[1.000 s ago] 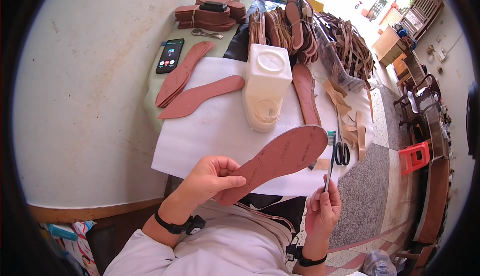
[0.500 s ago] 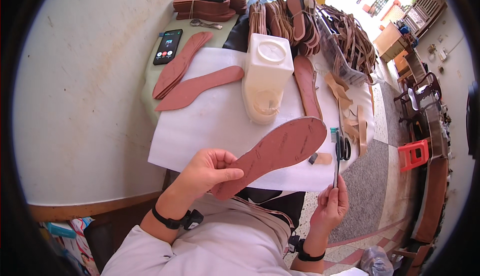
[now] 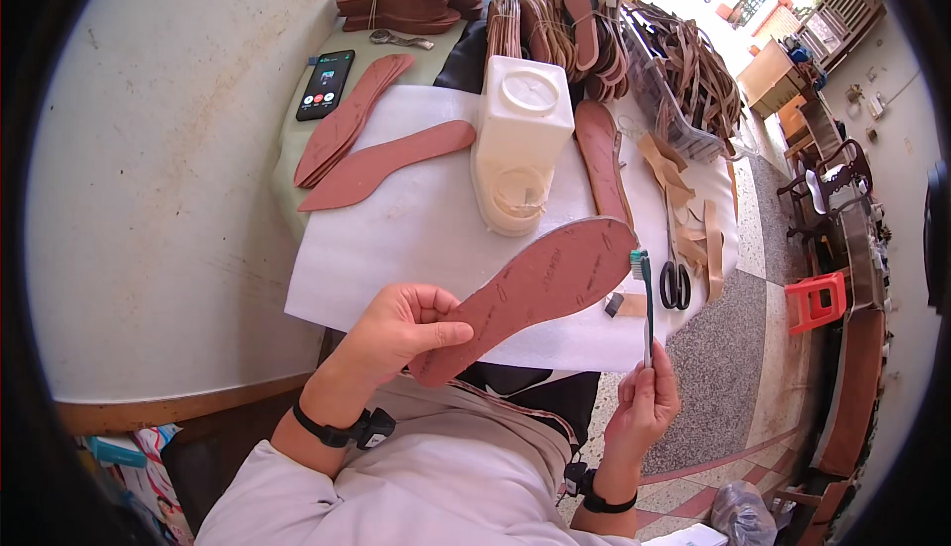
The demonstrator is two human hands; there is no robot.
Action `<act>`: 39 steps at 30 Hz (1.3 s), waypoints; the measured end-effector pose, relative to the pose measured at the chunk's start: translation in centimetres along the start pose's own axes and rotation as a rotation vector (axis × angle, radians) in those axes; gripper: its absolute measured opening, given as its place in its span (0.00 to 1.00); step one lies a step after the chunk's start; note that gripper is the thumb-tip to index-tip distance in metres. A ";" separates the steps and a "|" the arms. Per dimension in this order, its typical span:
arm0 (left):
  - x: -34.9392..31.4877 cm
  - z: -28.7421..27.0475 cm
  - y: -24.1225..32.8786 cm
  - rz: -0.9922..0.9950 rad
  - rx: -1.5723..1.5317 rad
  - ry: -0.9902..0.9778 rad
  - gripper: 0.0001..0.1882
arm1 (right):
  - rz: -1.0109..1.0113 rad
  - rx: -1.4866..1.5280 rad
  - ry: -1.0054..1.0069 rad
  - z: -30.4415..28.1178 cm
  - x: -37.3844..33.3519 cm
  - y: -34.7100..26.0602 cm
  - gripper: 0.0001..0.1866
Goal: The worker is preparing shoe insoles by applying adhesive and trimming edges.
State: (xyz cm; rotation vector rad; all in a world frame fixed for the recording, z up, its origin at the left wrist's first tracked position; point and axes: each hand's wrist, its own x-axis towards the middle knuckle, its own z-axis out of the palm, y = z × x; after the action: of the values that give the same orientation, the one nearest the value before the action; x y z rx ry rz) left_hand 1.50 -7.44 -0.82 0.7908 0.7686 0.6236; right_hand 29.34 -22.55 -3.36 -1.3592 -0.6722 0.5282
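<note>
Pinched by its narrow end, a reddish-brown insole [image 3: 543, 284] is held up in my left hand [image 3: 404, 336], thumb on top and fingers beneath. My right hand [image 3: 644, 399] grips the lower end of a dark green toothbrush [image 3: 649, 306] that stands upright. Its bristles are beside the wide tip of the insole; whether they touch it I cannot tell. Beyond the held insole, a cut-open whitish plastic bottle [image 3: 523, 120] lies on the white sheet [image 3: 396, 249]. Another insole [image 3: 391, 167] lies flat left of the bottle, next to a small stack of insoles [image 3: 349, 120].
Black-handled scissors [image 3: 676, 286] and tan leather scraps [image 3: 711, 249] lie at the table's right. Behind are bundled insoles [image 3: 584, 31] and a clear bin [image 3: 684, 135] of brown straps. A phone [image 3: 325, 85] and a watch [image 3: 400, 40] are at the left. A red stool [image 3: 816, 299] stands on the floor.
My right hand has brought the toothbrush left and slightly up, so its head is now by the insole's tip. The insole remains in my left hand; the whole view has shifted slightly.
</note>
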 end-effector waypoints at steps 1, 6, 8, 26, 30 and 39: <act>0.0 0.0 0.0 -0.001 -0.003 0.003 0.10 | -0.004 0.005 -0.013 -0.1 -0.1 0.1 0.18; 0.0 0.1 0.1 0.000 -0.015 0.018 0.11 | -0.005 -0.001 -0.067 -0.4 -0.8 0.3 0.19; 0.0 0.1 0.3 -0.008 -0.017 0.022 0.11 | -0.008 -0.028 -0.054 -0.5 -1.1 0.6 0.18; -0.6 0.8 1.1 0.021 -0.051 0.027 0.10 | -0.060 -0.103 -0.165 -0.1 -2.7 0.4 0.20; -0.5 1.0 1.1 0.029 -0.055 0.011 0.11 | -0.086 -0.122 -0.166 0.5 -3.0 0.1 0.19; -0.5 1.2 1.4 0.017 -0.061 0.018 0.11 | -0.094 -0.217 -0.257 0.4 -3.7 0.1 0.16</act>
State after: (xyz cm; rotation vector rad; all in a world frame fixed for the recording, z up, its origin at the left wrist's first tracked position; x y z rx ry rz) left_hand 1.85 -7.47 1.08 0.7372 0.7559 0.6675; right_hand 26.49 -24.81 -3.92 -1.4674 -1.0221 0.5721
